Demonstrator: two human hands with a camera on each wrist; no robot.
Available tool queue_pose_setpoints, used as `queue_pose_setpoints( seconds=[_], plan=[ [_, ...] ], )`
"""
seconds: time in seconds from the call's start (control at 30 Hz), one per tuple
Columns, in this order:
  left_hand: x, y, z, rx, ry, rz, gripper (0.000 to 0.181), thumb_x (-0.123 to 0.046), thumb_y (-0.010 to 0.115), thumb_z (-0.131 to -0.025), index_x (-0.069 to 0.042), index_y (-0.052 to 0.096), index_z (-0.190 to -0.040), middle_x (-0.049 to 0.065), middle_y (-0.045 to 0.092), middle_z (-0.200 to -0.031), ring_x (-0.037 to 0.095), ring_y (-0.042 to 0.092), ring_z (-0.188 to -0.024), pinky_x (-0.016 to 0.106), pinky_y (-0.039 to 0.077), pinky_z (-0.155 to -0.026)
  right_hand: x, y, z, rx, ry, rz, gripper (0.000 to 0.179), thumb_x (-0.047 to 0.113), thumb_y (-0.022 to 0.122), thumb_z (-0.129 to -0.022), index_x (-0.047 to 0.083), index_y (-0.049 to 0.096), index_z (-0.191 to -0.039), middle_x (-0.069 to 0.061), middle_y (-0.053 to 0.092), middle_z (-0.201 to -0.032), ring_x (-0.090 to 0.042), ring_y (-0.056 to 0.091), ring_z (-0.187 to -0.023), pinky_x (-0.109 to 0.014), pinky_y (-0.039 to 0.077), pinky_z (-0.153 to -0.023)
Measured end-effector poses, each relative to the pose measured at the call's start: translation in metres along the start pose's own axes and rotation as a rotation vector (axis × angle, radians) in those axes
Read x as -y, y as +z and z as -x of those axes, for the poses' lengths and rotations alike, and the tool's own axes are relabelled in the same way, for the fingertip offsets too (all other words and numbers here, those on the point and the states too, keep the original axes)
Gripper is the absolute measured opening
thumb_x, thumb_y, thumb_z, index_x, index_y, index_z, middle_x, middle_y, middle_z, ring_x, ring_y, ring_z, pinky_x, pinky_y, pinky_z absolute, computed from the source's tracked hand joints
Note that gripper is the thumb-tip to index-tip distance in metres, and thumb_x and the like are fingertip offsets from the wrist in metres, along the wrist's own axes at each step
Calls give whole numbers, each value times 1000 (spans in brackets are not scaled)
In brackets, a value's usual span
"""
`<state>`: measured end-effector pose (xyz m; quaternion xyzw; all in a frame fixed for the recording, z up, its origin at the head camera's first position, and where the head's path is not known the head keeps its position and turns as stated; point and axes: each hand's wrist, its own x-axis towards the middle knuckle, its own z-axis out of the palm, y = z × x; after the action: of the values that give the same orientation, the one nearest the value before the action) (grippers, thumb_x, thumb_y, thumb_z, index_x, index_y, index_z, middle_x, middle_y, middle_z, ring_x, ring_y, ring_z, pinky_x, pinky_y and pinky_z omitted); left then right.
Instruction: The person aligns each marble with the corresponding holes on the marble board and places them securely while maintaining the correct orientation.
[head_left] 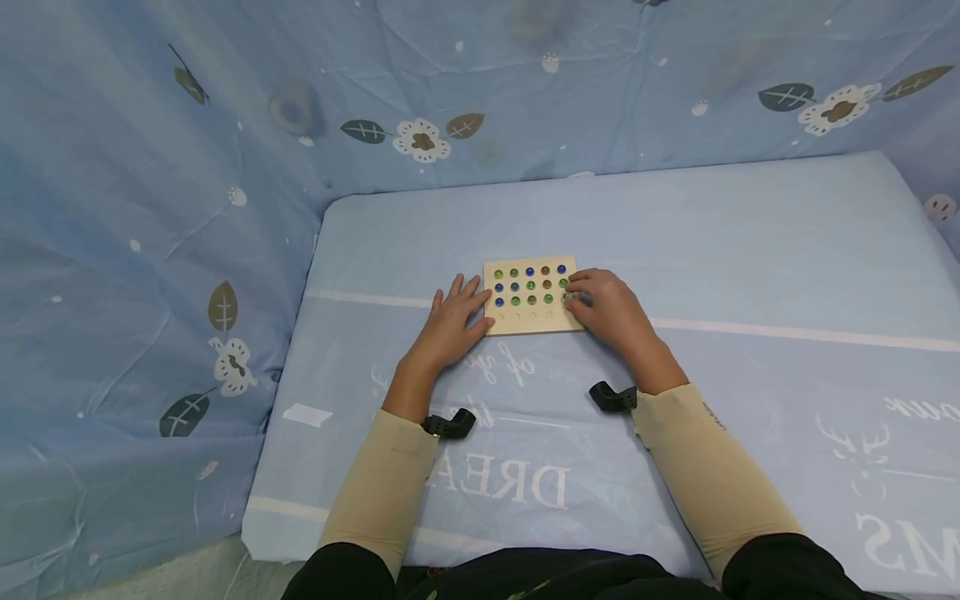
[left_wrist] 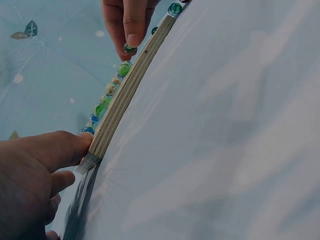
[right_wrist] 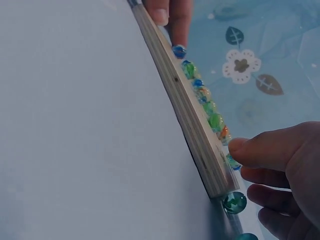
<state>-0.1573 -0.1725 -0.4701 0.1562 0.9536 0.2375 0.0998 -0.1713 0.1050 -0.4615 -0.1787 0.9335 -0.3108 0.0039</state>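
Note:
A pale wooden board [head_left: 525, 327] with rows of round hollows lies flat on the table. Blue, green and amber glass marbles [head_left: 530, 285] sit in its far rows, while the row nearest the person shows bare hollows. At the board's left edge, my left hand [head_left: 450, 323] rests with spread fingers, thumb and forefinger touching the wood. Over the right end is my right hand [head_left: 611, 310]; its thumb and fingertips pinch a green marble [left_wrist: 130, 48] just above the board. That hand partly hides the right column in the head view.
Beside the board's right end, loose green marbles lie on the table, one [right_wrist: 235, 202] close to the wood and another [right_wrist: 247, 236] nearer the camera. A light blue printed cloth covers the table [head_left: 750, 250]. A patterned blue curtain [head_left: 525, 100] hangs behind and to the left.

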Motion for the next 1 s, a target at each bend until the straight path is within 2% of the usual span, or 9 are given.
queue_pose_setpoints(
  seconds=[0.3,1.0],
  plan=[
    [0,2,-1,-23,-9,-16,56,-40,54,-94,-22,39,-145,-1,18,-157,20,0,-147,53,2,-116,1,4,1,11,-1,23,29,19,66,-89,4,68,-114,-13,58,-126,-34,48,-122,-49,42,-97],
    [-1,1,-1,-24,-2,-15,55,-40,52,-95,-22,39,-145,0,18,-157,21,1,-147,53,2,-116,1,2,2,10,-1,18,28,19,66,-89,4,68,-113,-14,57,-127,-34,48,-122,-49,41,-99]
  ],
)
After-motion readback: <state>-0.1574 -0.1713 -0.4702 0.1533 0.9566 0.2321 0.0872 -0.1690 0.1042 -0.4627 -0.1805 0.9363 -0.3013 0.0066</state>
